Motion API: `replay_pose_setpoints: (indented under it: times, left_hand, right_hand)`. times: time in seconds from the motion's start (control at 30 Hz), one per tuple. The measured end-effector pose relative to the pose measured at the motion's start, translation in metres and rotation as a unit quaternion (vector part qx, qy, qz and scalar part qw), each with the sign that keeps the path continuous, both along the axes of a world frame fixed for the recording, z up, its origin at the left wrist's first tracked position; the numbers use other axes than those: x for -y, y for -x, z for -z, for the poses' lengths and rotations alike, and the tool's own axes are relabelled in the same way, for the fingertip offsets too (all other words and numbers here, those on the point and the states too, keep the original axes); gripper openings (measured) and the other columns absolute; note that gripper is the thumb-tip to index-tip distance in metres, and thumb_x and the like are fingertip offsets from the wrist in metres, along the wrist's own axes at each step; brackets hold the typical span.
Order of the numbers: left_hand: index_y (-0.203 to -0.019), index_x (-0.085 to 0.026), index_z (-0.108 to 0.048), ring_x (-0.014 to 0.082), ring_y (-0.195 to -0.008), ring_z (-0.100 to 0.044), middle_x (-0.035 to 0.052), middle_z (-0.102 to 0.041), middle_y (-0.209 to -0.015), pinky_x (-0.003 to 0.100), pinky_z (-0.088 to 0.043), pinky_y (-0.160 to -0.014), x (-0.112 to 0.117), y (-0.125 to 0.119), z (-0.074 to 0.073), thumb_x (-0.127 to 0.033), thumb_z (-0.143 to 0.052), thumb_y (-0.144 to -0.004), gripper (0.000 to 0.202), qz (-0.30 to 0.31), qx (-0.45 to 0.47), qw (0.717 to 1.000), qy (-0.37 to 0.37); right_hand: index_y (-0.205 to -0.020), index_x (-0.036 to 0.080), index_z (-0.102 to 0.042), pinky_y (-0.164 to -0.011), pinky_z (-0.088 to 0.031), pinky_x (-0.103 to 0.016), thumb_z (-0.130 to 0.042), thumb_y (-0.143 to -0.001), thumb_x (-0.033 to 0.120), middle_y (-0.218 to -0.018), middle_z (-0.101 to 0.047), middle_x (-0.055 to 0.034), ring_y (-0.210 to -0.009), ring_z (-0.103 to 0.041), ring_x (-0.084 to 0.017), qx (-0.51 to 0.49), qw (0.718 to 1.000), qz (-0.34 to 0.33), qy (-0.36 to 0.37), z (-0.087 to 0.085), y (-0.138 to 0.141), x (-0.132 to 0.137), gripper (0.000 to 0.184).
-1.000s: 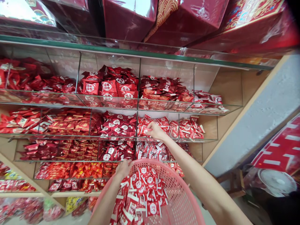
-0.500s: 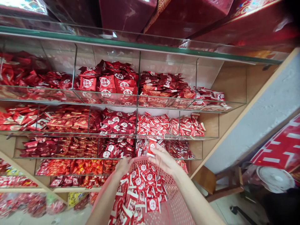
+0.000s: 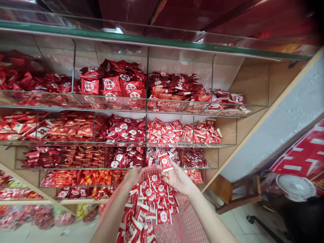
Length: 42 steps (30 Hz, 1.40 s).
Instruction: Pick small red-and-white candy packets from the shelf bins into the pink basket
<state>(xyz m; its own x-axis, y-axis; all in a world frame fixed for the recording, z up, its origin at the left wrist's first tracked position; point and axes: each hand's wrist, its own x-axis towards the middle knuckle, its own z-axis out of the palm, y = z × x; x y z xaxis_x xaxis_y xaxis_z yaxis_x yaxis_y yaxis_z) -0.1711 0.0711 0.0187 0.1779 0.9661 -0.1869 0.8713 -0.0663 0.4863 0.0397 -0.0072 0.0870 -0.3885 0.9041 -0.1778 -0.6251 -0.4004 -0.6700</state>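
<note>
In the head view my left hand (image 3: pixel 132 176) grips the far rim of a pink perforated plastic basket (image 3: pixel 188 216). Many small red-and-white candy packets (image 3: pixel 163 216) lie piled inside, mostly toward the left. Between the thumb and fingers of my right hand (image 3: pixel 176 177) is one red candy packet (image 3: pixel 165 162) with white ends and a round white label, raised above the basket's far rim. Just behind it are shelf compartments with similar small red packets (image 3: pixel 164 131).
Glass-fronted shelves (image 3: pixel 126 143) with dividers hold heaps of red packets. A thick glass shelf edge (image 3: pixel 152 41) runs above, under large dark red boxes. At right stand a wooden stool (image 3: pixel 220 192) and a round white lid-like object (image 3: pixel 295 186). Bagged goods (image 3: pixel 45 216) sit low at left.
My right hand has turned the candy packet so its label faces me more and brought it slightly lower. The camera view has shifted a little. My left hand stays on the basket rim.
</note>
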Motion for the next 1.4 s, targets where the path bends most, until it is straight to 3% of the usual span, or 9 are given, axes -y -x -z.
replay_pose_setpoints:
  times: [0.1,0.17,0.37,0.47,0.67,0.77,1.0,1.17,1.4]
  left_hand:
    - [-0.113,-0.021,-0.057,0.0215,-0.104,-0.055,0.0071,-0.060,-0.114,0.028,-0.040,-0.084,0.000,0.000,0.001,-0.051,-0.033,-0.082,0.050,-0.001,0.008,1.000,-0.014]
    - [-0.114,-0.020,-0.056,0.0217,-0.105,-0.054,0.0076,-0.059,-0.115,0.028,-0.040,-0.085,0.000,0.000,0.001,-0.052,-0.034,-0.081,0.051,-0.009,0.010,1.000,-0.013]
    - [-0.113,-0.026,-0.057,0.0210,-0.104,-0.055,0.0048,-0.061,-0.112,0.026,-0.041,-0.081,0.002,-0.001,-0.003,-0.055,-0.034,-0.081,0.049,-0.018,-0.004,1.000,-0.002]
    - [-0.111,-0.027,-0.057,0.0205,-0.103,-0.055,0.0037,-0.062,-0.110,0.024,-0.041,-0.078,0.004,-0.001,-0.006,-0.054,-0.034,-0.081,0.046,-0.014,-0.002,1.000,0.002]
    - [-0.111,-0.027,-0.058,0.0212,-0.104,-0.055,0.0042,-0.061,-0.112,0.025,-0.041,-0.079,0.005,-0.003,-0.009,-0.053,-0.035,-0.081,0.046,-0.019,-0.014,1.000,0.009]
    - [-0.113,-0.024,-0.057,0.0219,-0.106,-0.053,0.0051,-0.060,-0.114,0.026,-0.040,-0.081,0.004,-0.004,-0.008,-0.054,-0.035,-0.081,0.049,-0.022,-0.017,1.000,0.003]
    - [-0.114,-0.023,-0.056,0.0212,-0.107,-0.052,0.0055,-0.057,-0.117,0.025,-0.040,-0.082,0.003,-0.004,-0.004,-0.053,-0.036,-0.081,0.049,-0.029,-0.023,0.999,-0.005]
    - [-0.110,-0.024,-0.058,0.0214,-0.104,-0.054,0.0046,-0.061,-0.113,0.025,-0.040,-0.080,0.005,-0.004,-0.006,-0.055,-0.034,-0.081,0.048,-0.026,-0.031,0.999,-0.005]
    - [-0.109,-0.024,-0.058,0.0207,-0.103,-0.055,0.0054,-0.061,-0.112,0.025,-0.040,-0.082,0.003,-0.003,-0.003,-0.053,-0.034,-0.082,0.047,-0.017,-0.030,0.999,-0.013]
  right_hand:
    - [-0.102,0.019,-0.054,-0.062,-0.045,-0.023,-0.044,-0.082,0.047,-0.101,-0.062,-0.0069,-0.072,-0.058,-0.011,0.112,0.991,0.036,-0.057,0.003,0.005,0.003,0.035]
    - [-0.111,0.023,-0.051,-0.069,-0.044,-0.027,-0.050,-0.079,0.047,-0.102,-0.061,-0.0055,-0.081,-0.057,-0.014,0.248,0.957,0.091,-0.122,0.004,0.009,0.005,0.040]
    - [-0.125,0.030,-0.042,-0.089,-0.034,-0.039,-0.054,-0.077,0.042,-0.115,-0.054,-0.0046,-0.103,-0.046,-0.022,0.577,0.699,0.208,-0.367,0.003,0.015,0.012,0.051]
    - [-0.129,0.032,-0.038,-0.087,-0.035,-0.040,-0.051,-0.080,0.040,-0.109,-0.056,-0.0040,-0.096,-0.047,-0.022,0.603,0.665,0.192,-0.397,0.003,0.015,0.014,0.051]
    - [-0.120,0.032,-0.048,-0.098,-0.022,-0.043,-0.059,-0.073,0.037,-0.111,-0.056,-0.0033,-0.105,-0.046,-0.024,0.543,0.739,0.183,-0.353,0.023,0.013,0.007,0.048]
    - [-0.105,0.026,-0.056,-0.094,-0.030,-0.041,-0.060,-0.072,0.036,-0.105,-0.058,-0.0037,-0.101,-0.049,-0.023,0.511,0.779,0.187,-0.311,0.038,0.014,0.001,0.035]
    - [-0.093,0.020,-0.055,-0.064,-0.047,-0.023,-0.068,-0.066,0.031,-0.075,-0.062,0.0010,-0.066,-0.059,-0.011,0.213,0.968,0.127,-0.028,0.048,0.026,0.000,0.031]
    - [-0.086,0.015,-0.059,-0.073,-0.049,-0.022,-0.066,-0.068,0.026,-0.081,-0.065,-0.0037,-0.072,-0.062,-0.010,0.061,0.988,0.123,0.068,0.046,0.026,0.001,0.022]
    - [-0.086,0.015,-0.060,-0.074,-0.048,-0.021,-0.070,-0.062,0.016,-0.080,-0.065,-0.0026,-0.074,-0.062,-0.010,0.032,0.994,0.092,0.042,0.053,0.024,0.001,0.026]
